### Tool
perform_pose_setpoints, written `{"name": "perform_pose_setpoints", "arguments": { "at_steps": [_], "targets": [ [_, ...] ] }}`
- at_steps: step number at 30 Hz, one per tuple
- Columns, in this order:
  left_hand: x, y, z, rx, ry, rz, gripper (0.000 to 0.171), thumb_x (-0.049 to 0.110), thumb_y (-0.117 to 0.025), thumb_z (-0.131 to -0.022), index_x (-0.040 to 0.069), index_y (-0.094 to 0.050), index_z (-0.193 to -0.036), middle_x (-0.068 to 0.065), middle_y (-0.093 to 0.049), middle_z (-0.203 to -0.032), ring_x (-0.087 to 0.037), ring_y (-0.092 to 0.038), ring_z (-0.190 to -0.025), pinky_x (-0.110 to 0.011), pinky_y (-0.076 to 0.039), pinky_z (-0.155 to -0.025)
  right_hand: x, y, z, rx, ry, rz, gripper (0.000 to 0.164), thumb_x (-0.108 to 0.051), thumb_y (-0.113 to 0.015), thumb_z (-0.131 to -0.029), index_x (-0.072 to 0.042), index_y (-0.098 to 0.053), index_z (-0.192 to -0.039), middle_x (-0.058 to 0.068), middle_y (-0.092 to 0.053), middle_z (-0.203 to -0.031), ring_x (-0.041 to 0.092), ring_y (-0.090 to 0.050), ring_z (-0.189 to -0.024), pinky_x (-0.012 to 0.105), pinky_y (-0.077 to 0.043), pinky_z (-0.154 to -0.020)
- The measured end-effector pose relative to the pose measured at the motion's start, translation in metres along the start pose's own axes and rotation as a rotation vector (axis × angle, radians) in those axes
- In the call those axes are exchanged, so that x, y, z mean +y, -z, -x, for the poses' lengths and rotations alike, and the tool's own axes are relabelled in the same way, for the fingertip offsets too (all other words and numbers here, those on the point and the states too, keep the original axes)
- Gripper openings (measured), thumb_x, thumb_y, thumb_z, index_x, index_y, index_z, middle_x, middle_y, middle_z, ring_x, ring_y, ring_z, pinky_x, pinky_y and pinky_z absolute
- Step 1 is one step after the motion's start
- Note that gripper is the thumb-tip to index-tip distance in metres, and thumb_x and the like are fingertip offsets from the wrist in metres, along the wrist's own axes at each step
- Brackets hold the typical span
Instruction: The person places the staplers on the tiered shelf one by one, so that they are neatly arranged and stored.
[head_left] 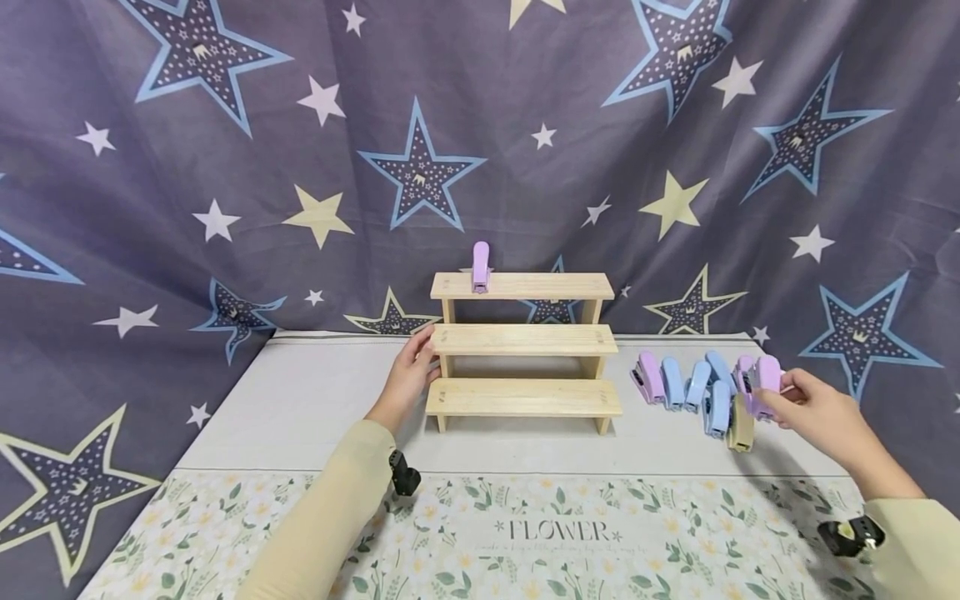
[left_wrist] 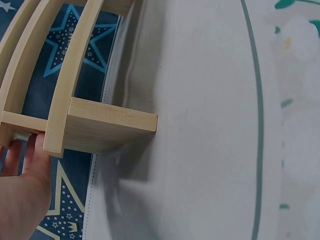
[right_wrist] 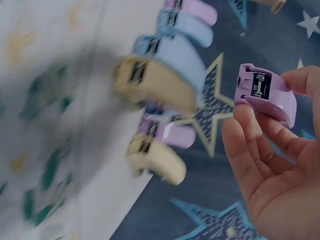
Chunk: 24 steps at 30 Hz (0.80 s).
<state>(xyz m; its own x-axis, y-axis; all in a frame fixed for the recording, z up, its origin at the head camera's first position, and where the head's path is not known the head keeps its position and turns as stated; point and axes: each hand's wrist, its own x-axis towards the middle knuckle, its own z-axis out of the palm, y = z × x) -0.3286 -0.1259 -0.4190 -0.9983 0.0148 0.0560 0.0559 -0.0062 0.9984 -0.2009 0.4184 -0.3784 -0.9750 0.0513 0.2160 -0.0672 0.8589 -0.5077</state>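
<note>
My right hand [head_left: 825, 421] pinches a small purple stapler [right_wrist: 267, 95] between thumb and fingers, lifted beside a cluster of staplers on the right of the table. In that cluster are purple, blue [head_left: 717, 408] and tan [head_left: 741, 425] staplers standing close together. At the left end of a three-tier wooden stand [head_left: 525, 396], my left hand [head_left: 407, 379] grips the side at the middle tier; part of its fingers is hidden behind the wood in the left wrist view. Another purple stapler [head_left: 481, 267] stands on the top tier, left of centre.
A white tabletop [head_left: 315, 400] lies under the stand, with a floral cloth strip [head_left: 555, 575] marked FLOWER along the front. Close behind the stand hangs a dark star-patterned curtain [head_left: 495, 92]. Several staplers crowd together near the right hand.
</note>
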Motion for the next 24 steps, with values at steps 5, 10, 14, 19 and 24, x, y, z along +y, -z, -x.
{"name": "perform_pose_setpoints", "arguments": {
  "at_steps": [5,10,14,19,24],
  "targets": [
    [0.0,-0.001,0.001,0.01,-0.008,0.0,0.045,0.019,-0.037,-0.111,0.015,-0.037,-0.155,-0.018,-0.041,-0.144,-0.034,-0.046,-0.131,-0.048,-0.044,-0.11,-0.026,-0.003,-0.012,0.044,0.04,-0.001,0.03,-0.035,-0.062,-0.098,-0.006,-0.057,-0.103,0.005,-0.067,-0.084,0.012,-0.056,-0.068,0.027,-0.046,-0.051],
    [0.0,0.0,0.001,0.016,-0.01,-0.007,0.045,0.019,-0.037,-0.111,0.014,-0.037,-0.155,-0.018,-0.041,-0.144,-0.035,-0.046,-0.131,-0.049,-0.043,-0.11,-0.052,-0.007,-0.024,0.052,0.09,-0.032,0.03,-0.035,-0.064,-0.097,-0.006,-0.059,-0.105,0.006,-0.063,-0.084,0.013,-0.053,-0.067,0.026,-0.046,-0.051],
    [-0.001,0.0,0.001,0.011,-0.006,-0.002,0.044,0.019,-0.037,-0.111,0.015,-0.038,-0.155,-0.017,-0.041,-0.144,-0.034,-0.046,-0.131,-0.048,-0.043,-0.11,-0.073,-0.011,-0.034,0.069,0.131,-0.055,0.027,-0.034,-0.066,-0.096,-0.008,-0.06,-0.102,0.005,-0.063,-0.082,0.013,-0.055,-0.068,0.025,-0.047,-0.053],
    [-0.001,0.0,0.0,0.011,-0.002,0.001,0.044,0.018,-0.038,-0.111,0.016,-0.039,-0.155,-0.017,-0.041,-0.144,-0.033,-0.046,-0.13,-0.047,-0.043,-0.11,-0.098,-0.022,-0.047,0.09,0.174,-0.131,0.027,-0.033,-0.067,-0.096,-0.007,-0.061,-0.102,0.005,-0.066,-0.081,0.01,-0.058,-0.067,0.023,-0.049,-0.054],
    [-0.001,0.0,0.0,0.012,0.001,0.0,0.044,0.018,-0.038,-0.111,0.016,-0.038,-0.155,-0.017,-0.041,-0.145,-0.034,-0.046,-0.131,-0.047,-0.044,-0.11,-0.124,-0.036,-0.06,0.105,0.203,-0.188,0.026,-0.034,-0.067,-0.096,-0.009,-0.062,-0.1,0.006,-0.068,-0.082,0.013,-0.062,-0.07,0.023,-0.051,-0.056]
  ]
}}
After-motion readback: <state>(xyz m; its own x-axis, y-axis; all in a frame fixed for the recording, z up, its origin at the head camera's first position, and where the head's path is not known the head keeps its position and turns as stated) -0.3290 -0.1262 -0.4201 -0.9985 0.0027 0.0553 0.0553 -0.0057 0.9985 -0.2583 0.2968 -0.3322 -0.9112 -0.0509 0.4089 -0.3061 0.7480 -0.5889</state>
